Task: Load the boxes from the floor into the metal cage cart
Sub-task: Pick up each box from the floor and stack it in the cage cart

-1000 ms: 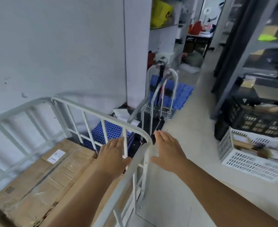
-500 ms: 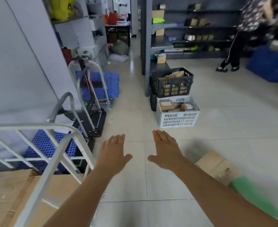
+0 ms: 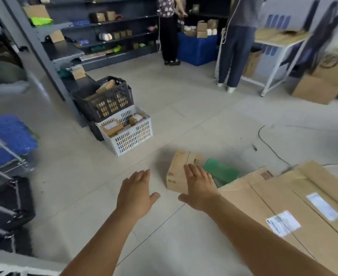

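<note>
A small cardboard box (image 3: 177,172) lies on the tiled floor ahead of me, with a green flat thing (image 3: 221,171) beside it. Large flat cardboard boxes (image 3: 287,208) with white labels lie on the floor at the lower right. My left hand (image 3: 135,192) is held out flat and empty over bare floor, left of the small box. My right hand (image 3: 199,185) is spread open, empty, in front of the small box's near right corner. Only a blurred white rail of the cage cart (image 3: 15,268) shows at the bottom left edge.
A white crate (image 3: 133,134) and a black crate (image 3: 108,100) of small parcels stand by grey shelving (image 3: 50,62). Two people (image 3: 169,30) stand at the back near a blue bin (image 3: 196,48) and a white table (image 3: 277,46). A cable (image 3: 271,148) runs across the floor. Dark trolleys (image 3: 7,196) stand left.
My view has swung right, away from the cage cart toward the floor boxes. Both hands left the cart rail and now reach open toward the small box.
</note>
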Demonstrator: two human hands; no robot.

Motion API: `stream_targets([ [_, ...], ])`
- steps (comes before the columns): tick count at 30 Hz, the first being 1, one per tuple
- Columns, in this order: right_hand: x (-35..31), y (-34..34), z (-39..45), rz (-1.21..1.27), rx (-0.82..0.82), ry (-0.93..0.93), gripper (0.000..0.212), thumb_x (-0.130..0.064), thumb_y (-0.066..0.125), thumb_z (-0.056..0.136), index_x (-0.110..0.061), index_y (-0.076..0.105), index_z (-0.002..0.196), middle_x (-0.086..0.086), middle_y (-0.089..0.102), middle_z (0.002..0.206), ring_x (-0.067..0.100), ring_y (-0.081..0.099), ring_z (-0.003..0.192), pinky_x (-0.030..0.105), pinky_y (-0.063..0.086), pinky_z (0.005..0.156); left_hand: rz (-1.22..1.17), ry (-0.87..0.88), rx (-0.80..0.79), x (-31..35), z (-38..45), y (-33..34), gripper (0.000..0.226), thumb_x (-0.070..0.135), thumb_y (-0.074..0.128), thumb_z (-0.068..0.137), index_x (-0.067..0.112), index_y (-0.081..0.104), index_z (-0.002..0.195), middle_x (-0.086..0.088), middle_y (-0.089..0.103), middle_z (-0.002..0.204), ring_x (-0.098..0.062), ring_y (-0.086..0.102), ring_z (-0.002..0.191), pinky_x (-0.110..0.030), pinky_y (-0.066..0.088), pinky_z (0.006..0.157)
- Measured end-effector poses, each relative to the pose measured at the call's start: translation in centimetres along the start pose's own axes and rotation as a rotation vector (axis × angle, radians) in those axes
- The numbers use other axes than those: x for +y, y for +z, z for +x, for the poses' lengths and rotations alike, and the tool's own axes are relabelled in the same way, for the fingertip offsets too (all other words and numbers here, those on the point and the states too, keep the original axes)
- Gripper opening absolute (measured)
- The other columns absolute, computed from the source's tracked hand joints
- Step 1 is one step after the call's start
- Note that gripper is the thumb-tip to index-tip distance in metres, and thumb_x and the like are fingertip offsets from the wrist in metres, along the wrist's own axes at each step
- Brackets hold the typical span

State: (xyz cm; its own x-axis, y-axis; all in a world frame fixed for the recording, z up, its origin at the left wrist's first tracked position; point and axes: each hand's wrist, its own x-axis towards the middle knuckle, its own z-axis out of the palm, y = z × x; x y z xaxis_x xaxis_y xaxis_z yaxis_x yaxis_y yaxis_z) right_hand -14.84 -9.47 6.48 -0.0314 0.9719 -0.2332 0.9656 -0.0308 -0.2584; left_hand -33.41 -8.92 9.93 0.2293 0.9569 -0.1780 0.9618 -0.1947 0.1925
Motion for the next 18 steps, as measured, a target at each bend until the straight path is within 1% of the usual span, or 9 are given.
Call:
stream_targets([
  [3,2.9,0.2,-2.0,0.041,0.046,0.126,0.100,-0.046,0.065,0.087,-0.018,-0.002,0.156,-0.001,0.003,0.163,0.022,-0.001,0.150,0.039,0.004,0.121,0.001,0.102,-0.042,2.4,0.9,1.1,0.075,0.048,0.048,0.095,0.018,0.013,0.154,0.000,0.023,0.157,-0.020,0.024,0.143,-0.030,0.021,0.114],
  [6,6.1,0.6,-4.5,0.064,0.070,0.261,0.098,-0.044,0.064,0.089,-0.017,-0.001,0.157,0.000,0.002,0.164,0.022,-0.001,0.151,0.037,0.003,0.120,0.012,0.218,-0.078,5.1,1.8,2.7,0.074,0.048,0.049,0.095,0.017,0.017,0.153,-0.001,0.028,0.155,-0.021,0.028,0.140,-0.030,0.025,0.112],
  [9,9.4,1.1,-7.1,0.074,0.074,0.381,0.097,-0.045,0.063,0.089,-0.016,-0.001,0.157,0.001,0.002,0.164,0.022,0.000,0.151,0.038,0.006,0.120,0.028,0.313,-0.126,7.9,2.3,4.7,0.073,0.046,0.049,0.095,0.017,0.017,0.154,-0.001,0.029,0.155,-0.021,0.029,0.140,-0.030,0.026,0.112],
  [14,14.9,1.7,-11.4,0.131,0.098,0.559,0.097,-0.044,0.064,0.088,-0.014,0.002,0.156,0.003,0.006,0.163,0.024,0.003,0.150,0.038,0.009,0.119,0.029,0.416,-0.227,13.1,3.0,8.1,0.075,0.047,0.050,0.094,0.019,0.016,0.154,0.000,0.028,0.156,-0.019,0.027,0.142,-0.031,0.027,0.113],
  [18,20.1,2.9,-13.9,0.165,0.098,0.694,0.098,-0.049,0.062,0.089,-0.014,0.000,0.157,0.002,0.005,0.164,0.023,0.002,0.151,0.039,0.010,0.120,0.073,0.470,-0.273,17.6,4.0,9.9,0.076,0.046,0.051,0.094,0.019,0.015,0.154,-0.001,0.029,0.156,-0.021,0.029,0.142,-0.033,0.028,0.113],
])
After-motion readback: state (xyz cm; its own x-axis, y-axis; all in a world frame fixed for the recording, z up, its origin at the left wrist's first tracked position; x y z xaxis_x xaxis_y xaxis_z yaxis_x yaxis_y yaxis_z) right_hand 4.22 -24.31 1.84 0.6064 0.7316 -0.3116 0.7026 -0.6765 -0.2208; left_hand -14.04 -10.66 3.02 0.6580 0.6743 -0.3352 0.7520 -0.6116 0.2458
